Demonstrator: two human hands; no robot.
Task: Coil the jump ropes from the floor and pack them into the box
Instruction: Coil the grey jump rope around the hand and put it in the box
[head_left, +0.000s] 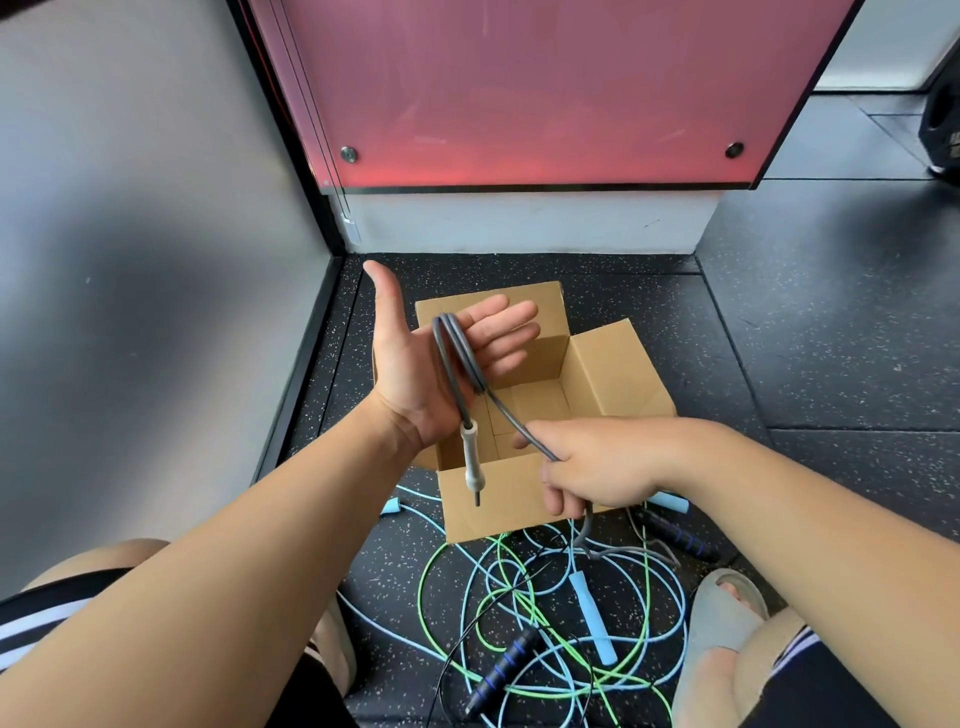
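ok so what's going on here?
A person has a grey jump rope looped in a few turns around their flat, open left hand, with its handle dangling below the palm. The right hand grips the same rope lower down, and the rest trails to the floor. An open cardboard box sits under the hands, with no rope visible inside. A green rope, a light blue rope and a black rope lie tangled on the floor.
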